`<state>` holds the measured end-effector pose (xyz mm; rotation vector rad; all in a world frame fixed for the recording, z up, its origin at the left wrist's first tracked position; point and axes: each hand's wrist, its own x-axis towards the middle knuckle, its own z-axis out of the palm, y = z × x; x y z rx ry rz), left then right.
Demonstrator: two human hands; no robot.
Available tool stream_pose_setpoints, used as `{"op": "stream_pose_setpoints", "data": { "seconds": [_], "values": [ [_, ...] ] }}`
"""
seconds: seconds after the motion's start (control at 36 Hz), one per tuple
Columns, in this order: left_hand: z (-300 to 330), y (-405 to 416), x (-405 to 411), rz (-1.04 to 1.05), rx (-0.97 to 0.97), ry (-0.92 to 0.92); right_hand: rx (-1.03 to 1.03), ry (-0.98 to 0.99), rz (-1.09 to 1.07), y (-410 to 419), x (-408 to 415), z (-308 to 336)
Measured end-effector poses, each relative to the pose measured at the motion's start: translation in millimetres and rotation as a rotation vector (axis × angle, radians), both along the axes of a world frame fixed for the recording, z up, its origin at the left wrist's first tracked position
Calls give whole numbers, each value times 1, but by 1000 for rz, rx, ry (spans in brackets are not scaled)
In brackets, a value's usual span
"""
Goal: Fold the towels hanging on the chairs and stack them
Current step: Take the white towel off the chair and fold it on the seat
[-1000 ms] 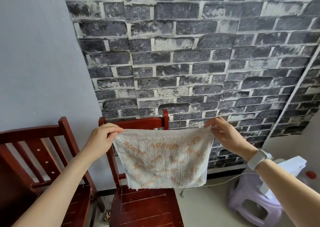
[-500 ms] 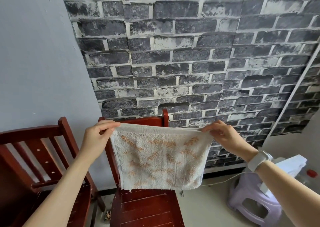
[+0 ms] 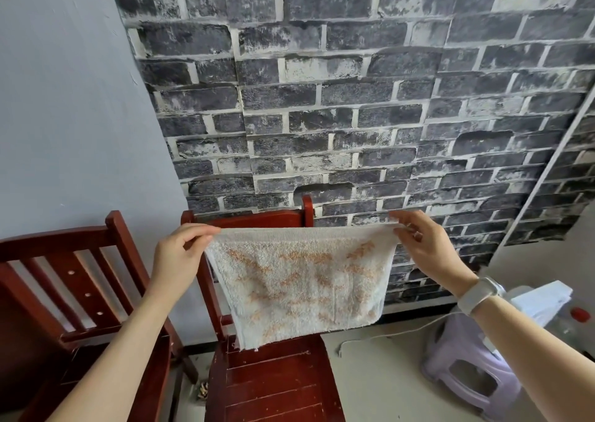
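Note:
A white towel with orange flecks (image 3: 302, 280) hangs stretched in the air in front of a red wooden chair (image 3: 273, 383). My left hand (image 3: 175, 254) pinches its top left corner. My right hand (image 3: 425, 244), with a white watch on the wrist, pinches the top right corner. The towel's lower edge hangs just above the chair seat and hides most of the chair's backrest. Folded white towels (image 3: 544, 299) lie on a pale purple stool (image 3: 467, 367) at the right.
A second red wooden chair (image 3: 74, 280) stands at the left against the grey wall. A dark brick-pattern wall runs behind both chairs. A white cord (image 3: 399, 331) trails on the floor between the chair and the stool. A red cap (image 3: 579, 313) shows at the far right.
Both hands have lifted the towel slightly and pulled it taut; its lower edge has swung up and tilts, lower on the left.

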<state>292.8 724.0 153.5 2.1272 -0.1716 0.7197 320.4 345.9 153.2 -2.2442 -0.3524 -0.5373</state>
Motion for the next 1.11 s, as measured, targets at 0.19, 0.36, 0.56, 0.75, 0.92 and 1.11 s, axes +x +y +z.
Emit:
{"op": "stream_pose_setpoints", "data": {
  "seconds": [0.19,0.36,0.56,0.75,0.92,1.11],
  "values": [
    [-14,4,3,12,107,18,-164,-3,-30,-5,9,-10],
    [-32,19,4,-3,245,35,-242,18,-20,0,14,-26],
    [-69,33,14,78,434,101,-282,121,-15,18,36,-64],
    [-114,56,51,108,526,196,-288,226,-22,55,78,-112],
    [-154,77,81,169,480,253,-279,258,-58,82,108,-156],
    [-205,97,72,115,409,298,-241,300,-85,102,100,-206]
  ]
}}
